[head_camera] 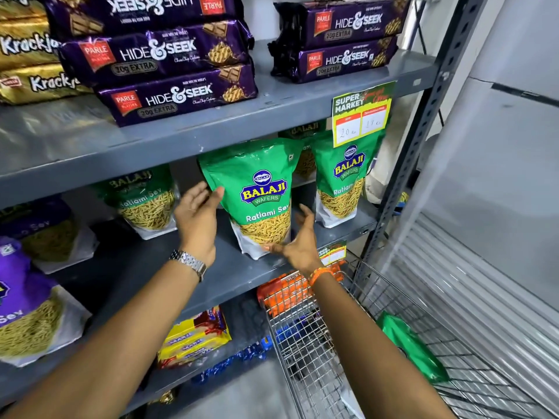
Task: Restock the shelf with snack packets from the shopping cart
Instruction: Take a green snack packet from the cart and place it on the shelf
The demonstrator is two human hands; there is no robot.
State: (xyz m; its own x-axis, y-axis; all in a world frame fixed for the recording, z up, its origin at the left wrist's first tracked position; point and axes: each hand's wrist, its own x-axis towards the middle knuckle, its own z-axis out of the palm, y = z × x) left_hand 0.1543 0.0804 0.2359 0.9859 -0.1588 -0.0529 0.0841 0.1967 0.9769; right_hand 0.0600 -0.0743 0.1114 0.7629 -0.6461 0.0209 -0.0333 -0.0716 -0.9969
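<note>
A green Balaji Ratlami Sev packet stands upright near the front edge of the grey middle shelf. My left hand is open beside its left edge, thumb touching the packet. My right hand is open at its lower right corner, fingertips against the white bottom. Two more green packets stand on the same shelf, one to the right and one further back on the left. Another green packet lies in the wire shopping cart at lower right.
Purple sev packets sit at the left of the shelf. Hide & Seek biscuit packs are stacked on the shelf above, and a price tag hangs from its edge. Yellow packs lie on the lower shelf. A grey upright post bounds the right side.
</note>
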